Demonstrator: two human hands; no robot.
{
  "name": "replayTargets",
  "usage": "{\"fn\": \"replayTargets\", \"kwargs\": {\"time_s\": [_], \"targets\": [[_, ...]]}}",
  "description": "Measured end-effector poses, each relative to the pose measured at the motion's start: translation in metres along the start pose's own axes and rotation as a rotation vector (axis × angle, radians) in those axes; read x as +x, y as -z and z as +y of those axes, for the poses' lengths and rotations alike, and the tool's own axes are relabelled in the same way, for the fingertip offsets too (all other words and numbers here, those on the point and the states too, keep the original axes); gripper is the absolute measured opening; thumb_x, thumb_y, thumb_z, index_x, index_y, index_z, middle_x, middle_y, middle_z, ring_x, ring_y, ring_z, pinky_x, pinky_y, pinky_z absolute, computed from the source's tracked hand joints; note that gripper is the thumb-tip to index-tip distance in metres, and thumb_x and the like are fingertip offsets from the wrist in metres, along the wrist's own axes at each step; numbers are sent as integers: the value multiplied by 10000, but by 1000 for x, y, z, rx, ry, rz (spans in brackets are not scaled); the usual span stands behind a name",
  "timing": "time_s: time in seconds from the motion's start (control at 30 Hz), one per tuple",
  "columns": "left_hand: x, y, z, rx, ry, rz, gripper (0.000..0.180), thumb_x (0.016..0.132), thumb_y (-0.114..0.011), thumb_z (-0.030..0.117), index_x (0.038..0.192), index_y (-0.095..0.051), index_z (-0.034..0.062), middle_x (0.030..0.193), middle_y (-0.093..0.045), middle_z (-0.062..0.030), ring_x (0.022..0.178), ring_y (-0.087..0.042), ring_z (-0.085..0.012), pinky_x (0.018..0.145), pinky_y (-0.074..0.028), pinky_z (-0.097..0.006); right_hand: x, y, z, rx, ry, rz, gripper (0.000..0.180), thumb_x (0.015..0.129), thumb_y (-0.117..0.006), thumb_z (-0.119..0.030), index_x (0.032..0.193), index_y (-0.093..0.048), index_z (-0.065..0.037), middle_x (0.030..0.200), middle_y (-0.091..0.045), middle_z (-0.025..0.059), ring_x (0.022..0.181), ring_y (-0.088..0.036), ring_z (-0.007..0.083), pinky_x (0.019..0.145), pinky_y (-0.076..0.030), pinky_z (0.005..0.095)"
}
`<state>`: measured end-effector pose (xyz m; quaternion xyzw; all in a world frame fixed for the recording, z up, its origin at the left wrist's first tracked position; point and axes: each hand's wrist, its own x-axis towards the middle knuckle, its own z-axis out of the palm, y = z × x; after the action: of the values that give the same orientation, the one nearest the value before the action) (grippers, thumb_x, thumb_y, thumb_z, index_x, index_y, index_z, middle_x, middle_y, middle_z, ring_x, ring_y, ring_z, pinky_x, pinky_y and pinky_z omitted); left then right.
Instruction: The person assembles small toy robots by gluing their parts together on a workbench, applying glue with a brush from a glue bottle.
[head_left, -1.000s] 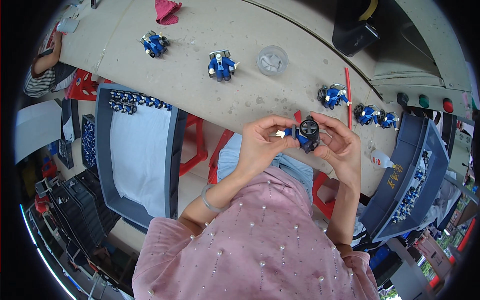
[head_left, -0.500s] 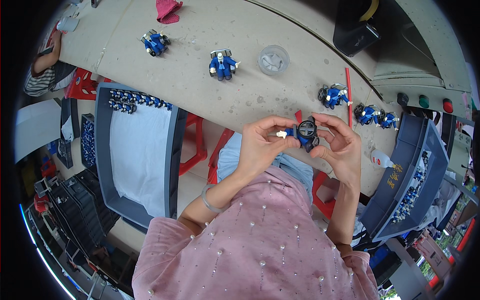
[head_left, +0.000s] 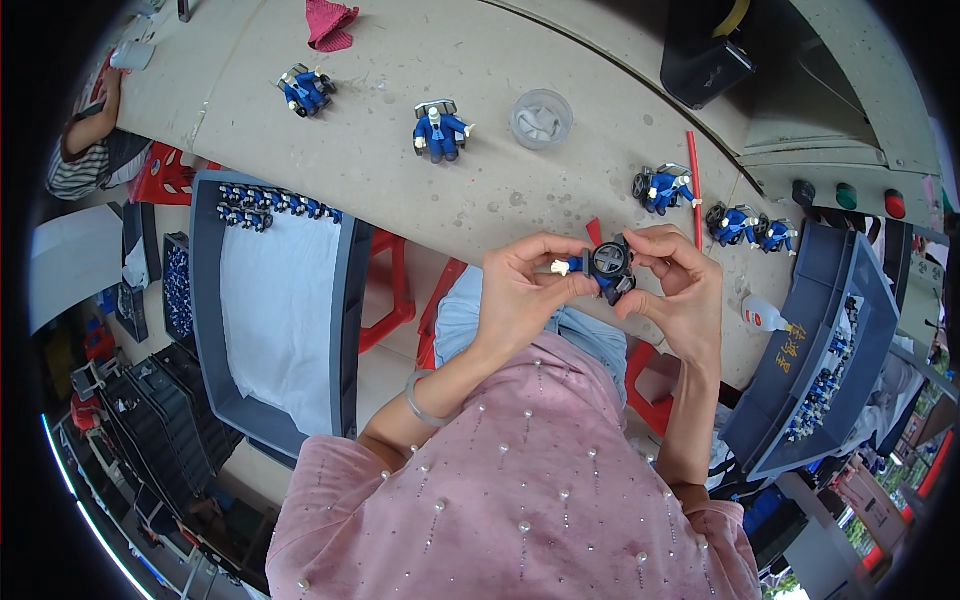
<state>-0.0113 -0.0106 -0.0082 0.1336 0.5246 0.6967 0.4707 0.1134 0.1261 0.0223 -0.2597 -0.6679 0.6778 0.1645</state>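
Between my two hands, just off the near edge of the table, is a small toy figure in a wheelchair [head_left: 611, 262]. It lies sideways, one black spoked wheel facing up and its pale end pointing left. My left hand [head_left: 522, 290] pinches the blue figure's side with thumb and fingers. On the wheel side, my right hand [head_left: 685, 290] has its fingertips on the wheelchair's rim, thumb near the lower edge. Similar figures stand on the table: one figure [head_left: 437, 132] in the middle, another [head_left: 305, 91] farther left, and several at right, including one figure [head_left: 663, 189] beside a red stick.
A clear plastic cup [head_left: 541, 119] holds something whitish. The red stick [head_left: 695, 190] lies at right, near a white bottle [head_left: 764, 314]. A grey bin [head_left: 348, 330] with rows of figures stands left; a second bin [head_left: 775, 370] stands right. Another person's arm [head_left: 98, 125] is at far left.
My right thumb has shifted slightly left along the wheelchair's lower edge. Both hands keep hold of the toy; the view has moved very slightly.
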Motion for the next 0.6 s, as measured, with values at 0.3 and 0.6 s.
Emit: {"fn": "replayTargets", "kwargs": {"time_s": [0.3,0.6], "targets": [[0,2,-3,-47,-16,-4,304,751,-709,-101,1038,-610,-89,941,-668,-166,814,-682,-178,722,-578,-249,-2,-2,-9,-193,51,-12,638,553,-860,-93,1156,-659,-36,1075,-624,84,930,-596,154,844,-497,285],[2,3,-1,-101,-56,-14,291,760,-704,-101,1036,-613,-96,946,-657,-148,867,-663,-169,754,-581,-261,-12,-11,-15,-226,97,3,545,687,-786,-192,1193,-637,-55,1152,-603,117,965,-629,187,835,-510,288]]}}
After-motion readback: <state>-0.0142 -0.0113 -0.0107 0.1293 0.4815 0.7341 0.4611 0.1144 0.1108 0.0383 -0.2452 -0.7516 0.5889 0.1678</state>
